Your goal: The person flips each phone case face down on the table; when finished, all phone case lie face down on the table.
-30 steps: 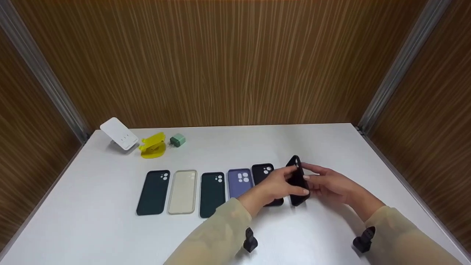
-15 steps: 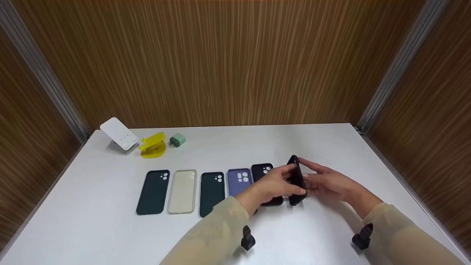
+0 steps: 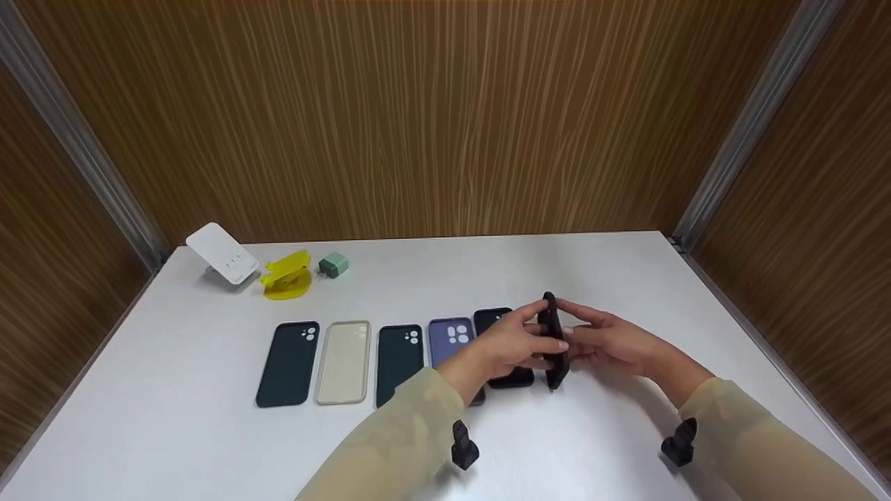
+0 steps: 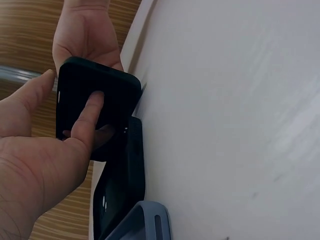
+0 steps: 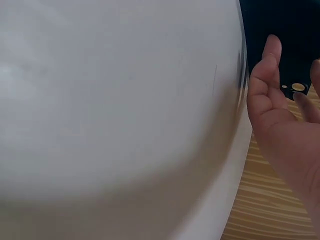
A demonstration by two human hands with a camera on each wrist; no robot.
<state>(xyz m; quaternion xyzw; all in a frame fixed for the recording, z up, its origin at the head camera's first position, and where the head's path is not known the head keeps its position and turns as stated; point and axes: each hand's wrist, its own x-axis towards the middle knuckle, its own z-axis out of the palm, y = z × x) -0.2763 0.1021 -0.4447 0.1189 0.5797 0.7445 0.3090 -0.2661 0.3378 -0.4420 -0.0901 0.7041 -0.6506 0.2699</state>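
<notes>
- Phone cases [image 3: 287, 364]: six in all, five lying in a row and one raised on edge at the row's right end.
- Dark green cases [image 3: 399, 358]: two, first and third from left.
- Beige cases [image 3: 344, 362]: one, second from left.
- Purple cases [image 3: 449, 341]: one, fourth, partly covered.
- Black cases [image 3: 515, 379]: two, one fifth in the row and partly covered, the other the raised case [image 3: 554, 323].
- Hands: two, left hand [image 3: 501, 344] and right hand [image 3: 619, 344], both on the raised case.
- White stands [image 3: 223, 254]: one, far left.
- Yellow stands [image 3: 287, 275]: one, right of the white.
- Green plug blocks [image 3: 335, 265]: one, right of the yellow.
</notes>
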